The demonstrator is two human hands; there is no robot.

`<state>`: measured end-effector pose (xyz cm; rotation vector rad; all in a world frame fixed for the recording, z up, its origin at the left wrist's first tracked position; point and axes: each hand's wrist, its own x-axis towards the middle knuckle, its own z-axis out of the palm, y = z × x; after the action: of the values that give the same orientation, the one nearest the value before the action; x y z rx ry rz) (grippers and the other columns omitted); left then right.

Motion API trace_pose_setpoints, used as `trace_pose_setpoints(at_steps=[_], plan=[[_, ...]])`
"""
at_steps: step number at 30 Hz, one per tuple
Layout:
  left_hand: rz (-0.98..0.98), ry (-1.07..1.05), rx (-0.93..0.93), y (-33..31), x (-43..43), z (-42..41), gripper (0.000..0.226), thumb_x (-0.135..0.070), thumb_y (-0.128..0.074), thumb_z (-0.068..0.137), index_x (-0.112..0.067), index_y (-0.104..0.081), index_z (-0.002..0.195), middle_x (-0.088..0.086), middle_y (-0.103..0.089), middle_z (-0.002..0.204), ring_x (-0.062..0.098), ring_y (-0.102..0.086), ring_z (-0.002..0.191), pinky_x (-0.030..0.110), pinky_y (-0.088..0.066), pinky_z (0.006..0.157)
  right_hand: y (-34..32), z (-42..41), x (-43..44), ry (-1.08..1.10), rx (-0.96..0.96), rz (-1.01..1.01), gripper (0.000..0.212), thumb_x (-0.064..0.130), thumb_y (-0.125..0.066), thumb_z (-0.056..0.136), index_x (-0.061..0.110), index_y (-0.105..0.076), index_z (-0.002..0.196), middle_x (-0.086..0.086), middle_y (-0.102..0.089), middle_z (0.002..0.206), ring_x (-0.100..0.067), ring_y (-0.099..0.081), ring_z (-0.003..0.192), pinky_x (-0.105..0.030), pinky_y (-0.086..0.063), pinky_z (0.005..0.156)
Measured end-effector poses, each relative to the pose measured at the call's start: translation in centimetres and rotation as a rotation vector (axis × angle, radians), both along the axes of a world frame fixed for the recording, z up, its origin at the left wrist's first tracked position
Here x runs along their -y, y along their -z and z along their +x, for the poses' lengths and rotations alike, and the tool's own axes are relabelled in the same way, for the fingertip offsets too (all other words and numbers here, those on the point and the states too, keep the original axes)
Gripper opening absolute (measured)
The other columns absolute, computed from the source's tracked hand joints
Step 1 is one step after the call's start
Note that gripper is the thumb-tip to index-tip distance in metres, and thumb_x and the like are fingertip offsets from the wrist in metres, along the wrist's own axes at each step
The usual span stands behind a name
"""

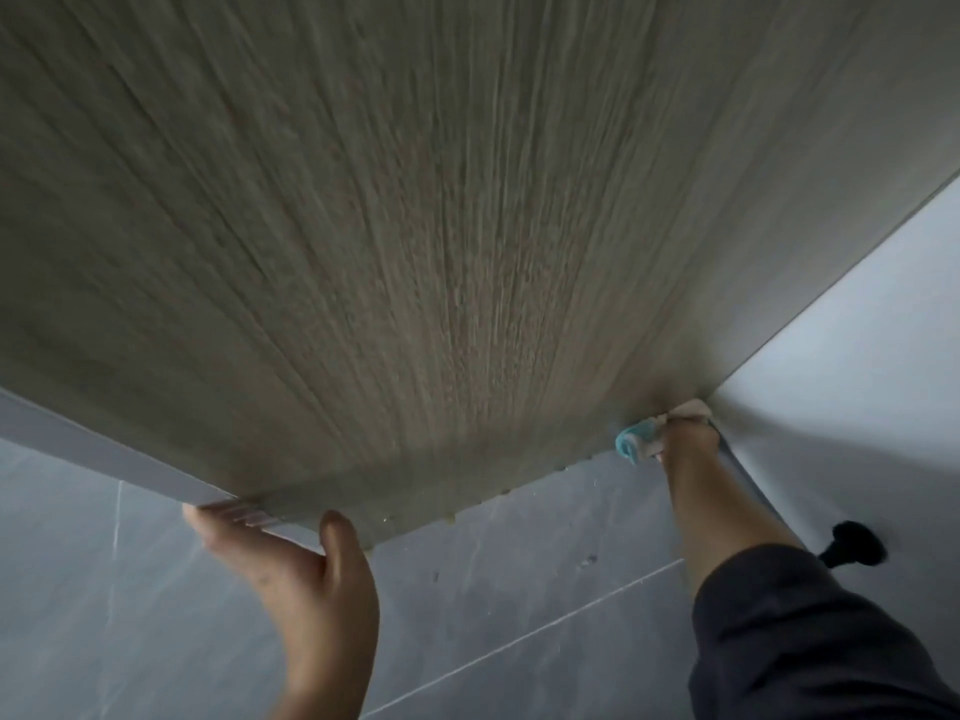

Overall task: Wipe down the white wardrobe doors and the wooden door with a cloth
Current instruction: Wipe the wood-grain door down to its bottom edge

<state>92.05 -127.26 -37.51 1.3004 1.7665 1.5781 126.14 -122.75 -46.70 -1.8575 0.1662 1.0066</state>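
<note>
The wooden door [441, 226] fills most of the view, seen from above down its grey-brown grain to its bottom edge. My left hand [291, 558] holds the door's free edge near the bottom left corner, thumb on the face and fingers wrapped round the edge. My right hand [685, 433] reaches down to the bottom right corner by the hinge side and grips a white and teal cloth [641, 441] pressed against the door. Most of that hand is hidden behind the wrist and cloth. No white wardrobe doors are in view.
Grey tiled floor [519, 589] lies below the door. A pale wall [857, 356] runs along the right. A small black doorstop [852, 545] sits at the wall base, right of my dark sleeve [810, 641].
</note>
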Motion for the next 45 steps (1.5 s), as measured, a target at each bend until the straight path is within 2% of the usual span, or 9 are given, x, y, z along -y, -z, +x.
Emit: trace_pose_setpoints(at_steps=[5,9,13,16,20,26,31,37,45], plan=[[0.028,-0.005,-0.033,0.6,-0.3,-0.1,0.080,-0.003,-0.044,0.069,0.005,-0.014,0.143,0.004,-0.030,0.116,0.017,-0.036,0.105,0.037,-0.033,0.101,10.3,7.5,-2.3,-0.815,0.567,-0.736,0.056,0.048,-0.055,0.091,0.022,-0.046,0.140,0.010,-0.046,0.144,-0.013,-0.044,0.132,-0.026,-0.037,0.109],[0.044,-0.024,-0.037,0.8,-0.7,-0.3,0.081,-0.002,-0.043,0.067,-0.021,-0.014,0.140,-0.015,-0.031,0.112,0.015,-0.035,0.106,0.024,-0.031,0.100,9.2,6.3,-1.9,-0.575,0.539,-0.623,0.061,0.049,-0.057,0.091,0.023,-0.041,0.144,0.007,-0.042,0.147,-0.017,-0.042,0.134,-0.029,-0.042,0.104],[-0.011,-0.025,-0.044,1.0,-0.1,-0.4,0.080,-0.006,-0.043,0.070,-0.022,-0.013,0.142,0.003,-0.032,0.123,0.023,-0.038,0.113,0.035,-0.032,0.105,2.7,2.0,-0.2,0.266,0.089,0.118,0.041,0.024,-0.049,0.097,0.007,-0.050,0.135,0.002,-0.055,0.114,-0.018,-0.058,0.101,-0.018,-0.048,0.065],[-0.113,-0.032,-0.059,1.5,0.1,-0.3,0.090,-0.016,-0.043,0.075,-0.036,0.006,0.148,0.009,-0.017,0.153,0.029,-0.023,0.142,0.051,-0.021,0.117,3.3,1.3,0.7,0.206,0.259,0.028,0.037,0.012,-0.052,0.095,0.000,-0.054,0.130,-0.014,-0.061,0.120,-0.028,-0.060,0.109,-0.030,-0.048,0.085],[-0.099,-0.012,-0.061,1.0,0.3,0.0,0.093,-0.010,-0.045,0.075,-0.013,0.008,0.152,0.008,-0.016,0.154,0.024,-0.020,0.142,0.041,-0.018,0.119,1.8,-1.3,0.2,0.257,0.355,0.027,0.037,0.013,-0.060,0.089,0.003,-0.058,0.124,-0.015,-0.062,0.125,-0.029,-0.060,0.112,-0.031,-0.047,0.091],[-0.062,-0.004,-0.090,0.5,0.5,-0.1,0.092,-0.002,-0.048,0.077,-0.015,0.002,0.153,-0.039,-0.008,0.140,-0.014,-0.010,0.135,0.021,-0.012,0.116,0.4,-7.0,0.6,0.304,0.374,0.094,0.030,0.008,-0.066,0.080,0.006,-0.060,0.110,-0.012,-0.065,0.112,-0.025,-0.063,0.103,-0.033,-0.050,0.092],[-0.079,0.025,-0.049,-0.2,0.5,-0.4,0.086,-0.005,-0.046,0.074,-0.005,-0.008,0.151,0.018,-0.026,0.148,0.037,-0.027,0.138,0.051,-0.025,0.114,-0.4,-15.9,1.9,0.242,0.357,0.255,0.021,-0.002,-0.064,0.080,0.011,-0.053,0.092,-0.007,-0.059,0.094,-0.018,-0.057,0.089,-0.026,-0.044,0.080],[-0.079,0.055,-0.081,0.1,0.9,-0.7,0.090,-0.007,-0.043,0.075,-0.008,0.001,0.153,-0.007,-0.011,0.155,0.012,-0.009,0.147,0.032,-0.010,0.122,4.0,-20.8,2.1,0.190,0.195,0.268,0.028,-0.002,-0.064,0.079,0.022,-0.052,0.073,-0.007,-0.061,0.082,-0.031,-0.063,0.082,-0.052,-0.054,0.084],[-0.183,-0.017,-0.041,0.9,0.6,0.3,0.091,0.007,-0.046,0.083,-0.007,0.011,0.153,-0.020,0.003,0.147,-0.013,0.006,0.135,0.004,0.003,0.110,2.5,-3.5,1.2,0.336,0.111,0.234,0.037,0.008,-0.055,0.094,0.003,-0.055,0.131,-0.011,-0.058,0.131,-0.026,-0.059,0.110,-0.029,-0.046,0.084]])
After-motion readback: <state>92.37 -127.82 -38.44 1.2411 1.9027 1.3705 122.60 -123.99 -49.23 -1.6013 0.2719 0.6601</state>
